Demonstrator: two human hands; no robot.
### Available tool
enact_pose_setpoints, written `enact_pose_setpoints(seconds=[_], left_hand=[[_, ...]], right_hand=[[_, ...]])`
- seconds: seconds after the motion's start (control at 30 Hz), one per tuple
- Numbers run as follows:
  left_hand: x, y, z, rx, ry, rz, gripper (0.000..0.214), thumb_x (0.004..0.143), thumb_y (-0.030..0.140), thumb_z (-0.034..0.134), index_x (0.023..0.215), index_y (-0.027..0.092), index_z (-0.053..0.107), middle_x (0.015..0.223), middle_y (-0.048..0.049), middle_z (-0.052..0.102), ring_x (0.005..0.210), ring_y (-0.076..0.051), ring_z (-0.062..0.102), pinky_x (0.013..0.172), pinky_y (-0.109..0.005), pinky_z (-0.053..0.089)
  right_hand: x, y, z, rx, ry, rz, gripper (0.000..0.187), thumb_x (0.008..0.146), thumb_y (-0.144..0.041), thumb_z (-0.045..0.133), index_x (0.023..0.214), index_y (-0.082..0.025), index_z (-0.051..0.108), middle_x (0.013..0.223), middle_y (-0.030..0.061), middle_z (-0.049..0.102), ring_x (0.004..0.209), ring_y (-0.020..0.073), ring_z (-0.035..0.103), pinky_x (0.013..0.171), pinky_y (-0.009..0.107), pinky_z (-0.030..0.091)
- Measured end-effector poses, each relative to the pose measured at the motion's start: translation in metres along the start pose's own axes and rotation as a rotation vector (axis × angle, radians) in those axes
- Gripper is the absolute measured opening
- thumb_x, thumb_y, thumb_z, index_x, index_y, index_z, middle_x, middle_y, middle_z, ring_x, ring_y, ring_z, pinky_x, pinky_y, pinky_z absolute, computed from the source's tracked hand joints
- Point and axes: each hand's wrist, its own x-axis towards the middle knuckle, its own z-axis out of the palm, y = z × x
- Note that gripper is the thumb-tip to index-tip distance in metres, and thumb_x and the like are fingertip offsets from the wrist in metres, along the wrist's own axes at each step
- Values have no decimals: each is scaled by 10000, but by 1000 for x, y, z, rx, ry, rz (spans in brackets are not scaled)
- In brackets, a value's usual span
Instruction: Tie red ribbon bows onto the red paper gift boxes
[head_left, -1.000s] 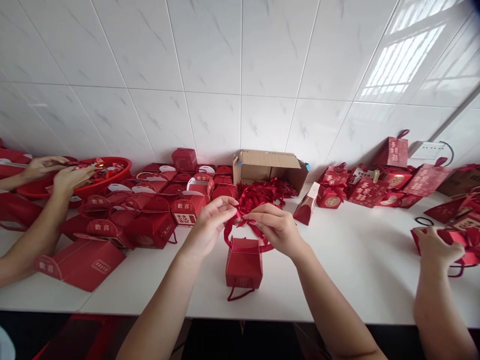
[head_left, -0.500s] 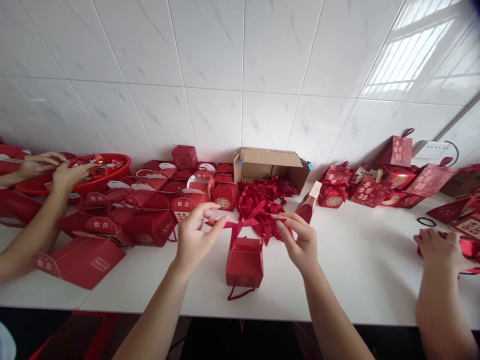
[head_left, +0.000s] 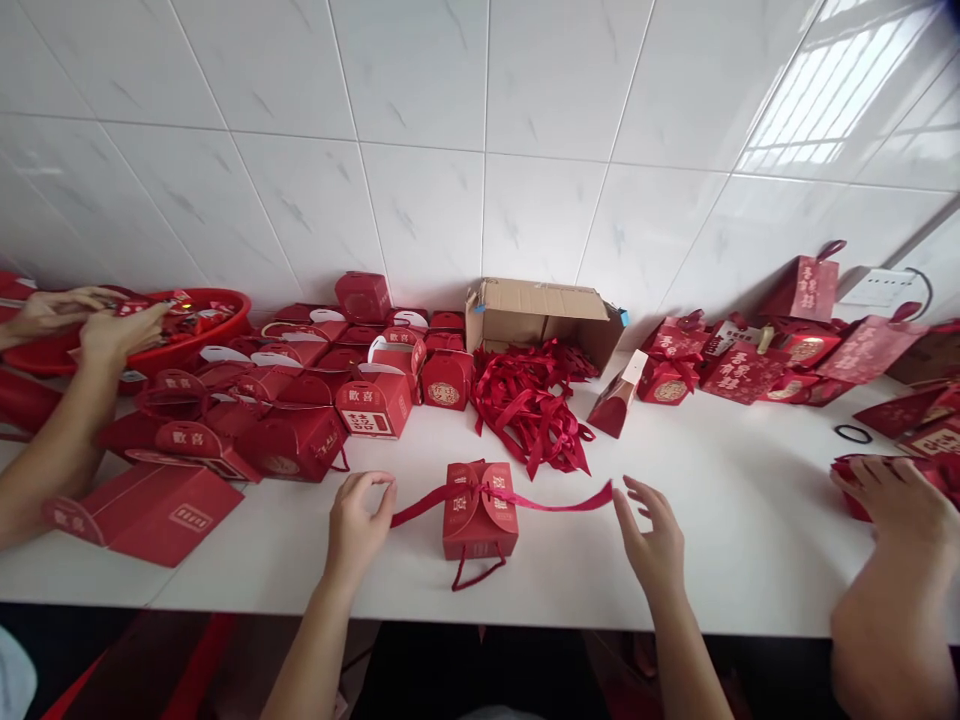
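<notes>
A small red gift box (head_left: 480,535) with rounded, folded-over flaps stands in front of me, a red cord handle hanging from its near side. Across its top runs a red ribbon (head_left: 544,503), knotted in the middle, its two tails spread sideways. My left hand (head_left: 361,525) is left of the box, thumb and forefinger closed together where the left tail meets them. On the right, my right hand (head_left: 654,535) has thumb and fingers apart, the thumb beside the tip of the right tail.
A tangled pile of red ribbons (head_left: 529,405) spills from a cardboard box (head_left: 544,298). Several red gift boxes (head_left: 375,400) crowd the left; others, some with bows (head_left: 667,365), stand right. Co-workers' hands show at a red basin (head_left: 244,315) and by a black ring (head_left: 853,434).
My hands have come down and spread apart. The ribbon, held up behind the box before, now lies knotted across its top. The box's flaps are now folded over, and my right fingers have opened.
</notes>
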Motion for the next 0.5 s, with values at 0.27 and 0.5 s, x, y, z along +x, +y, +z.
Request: enact_pose_setpoints(seconds=[0.27, 0.5], left_hand=[[3, 51, 26, -342, -373, -35, 230, 804, 351, 589, 971, 207, 526, 1017, -56, 580, 1026, -211, 551, 971, -377, 392], [5, 59, 29, -443, -508, -140, 259, 779, 333, 624, 912, 218, 435, 880, 7, 484, 839, -146, 533, 783, -283, 451]], right_hand=[[10, -50, 49, 270, -489, -29, 282, 901, -424, 491, 998, -193, 620, 1036, 108, 647, 995, 234, 604, 867, 375, 474], [4, -59, 77, 437, -848, 233, 337, 833, -522, 564, 827, -194, 488, 792, -9, 525, 580, 93, 477, 493, 219, 355]])
